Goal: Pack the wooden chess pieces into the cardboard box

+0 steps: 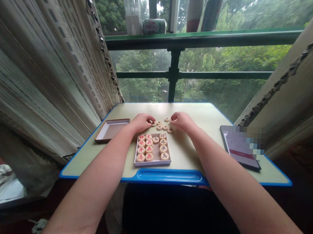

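Note:
Past the far edge of an open box, several round wooden xiangqi pieces with dark characters lie loose on the table. On their left side, my left hand has its fingertips closed on a piece. My right hand, at the right side of the group, pinches another piece, partly covered by the fingers. Inside the box, red-lettered pieces fill two columns at the left. Black-lettered pieces line the right side, and one more sits at the top of the third column.
The box lid lies hollow side up at the left. A tablet rests at the table's right. The blue-edged table has a blue tray groove in front. Curtains flank it; cans stand on the window ledge.

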The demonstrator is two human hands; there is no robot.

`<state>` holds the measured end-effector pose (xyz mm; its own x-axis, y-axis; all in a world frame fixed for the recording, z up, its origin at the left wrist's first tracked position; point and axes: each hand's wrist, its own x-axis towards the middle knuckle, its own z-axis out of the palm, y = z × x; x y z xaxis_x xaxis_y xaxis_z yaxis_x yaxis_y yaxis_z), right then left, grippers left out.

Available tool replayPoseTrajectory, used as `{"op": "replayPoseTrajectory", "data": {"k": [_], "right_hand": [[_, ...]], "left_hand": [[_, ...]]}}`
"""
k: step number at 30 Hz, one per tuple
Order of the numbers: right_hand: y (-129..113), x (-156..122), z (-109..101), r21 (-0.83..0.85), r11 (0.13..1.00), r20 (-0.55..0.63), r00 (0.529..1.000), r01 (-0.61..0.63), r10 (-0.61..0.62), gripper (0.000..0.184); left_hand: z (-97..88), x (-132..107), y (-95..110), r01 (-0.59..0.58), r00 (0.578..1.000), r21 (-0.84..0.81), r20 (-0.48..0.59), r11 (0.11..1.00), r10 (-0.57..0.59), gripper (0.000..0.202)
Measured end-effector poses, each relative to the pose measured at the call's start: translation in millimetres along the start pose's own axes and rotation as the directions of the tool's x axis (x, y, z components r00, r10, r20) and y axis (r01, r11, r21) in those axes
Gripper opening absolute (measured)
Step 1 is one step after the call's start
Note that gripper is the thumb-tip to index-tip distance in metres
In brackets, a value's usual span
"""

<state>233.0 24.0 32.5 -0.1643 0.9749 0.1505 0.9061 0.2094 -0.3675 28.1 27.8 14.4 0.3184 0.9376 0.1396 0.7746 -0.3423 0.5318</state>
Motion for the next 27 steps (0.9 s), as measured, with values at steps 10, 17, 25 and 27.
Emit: {"op": "replayPoseTrajectory", "data": {"k": [10,17,25,27], "right_hand": [[-37.0,-35.3,-19.0,0.269,0.861,0.251,0.832,0.432,-0.495,0.026],[-41.3,-36.3,-16.2,0.190,0.870,0.320,0.809,0.455,-0.493,0.029],[-45.9,-38.8,-14.5,0.142,0.874,0.341,0.806,0.465,-0.484,0.028],[-46.8,-39.8,-14.2,0.143,0.875,0.343,0.806,0.463,-0.482,0.027]], "left_hand": [[-4.9,0.5,4.0,-0.016,1.000,0.068,0.007,0.998,0.016,0.033],[-5.0,1.1,3.5,-0.010,1.000,0.087,0.016,0.996,0.008,0.033],[-5.1,1.2,3.2,0.000,1.000,0.095,0.030,0.995,-0.003,0.034],[-5.8,0.6,3.9,-0.007,1.000,0.108,0.029,0.994,0.004,0.034]]}}
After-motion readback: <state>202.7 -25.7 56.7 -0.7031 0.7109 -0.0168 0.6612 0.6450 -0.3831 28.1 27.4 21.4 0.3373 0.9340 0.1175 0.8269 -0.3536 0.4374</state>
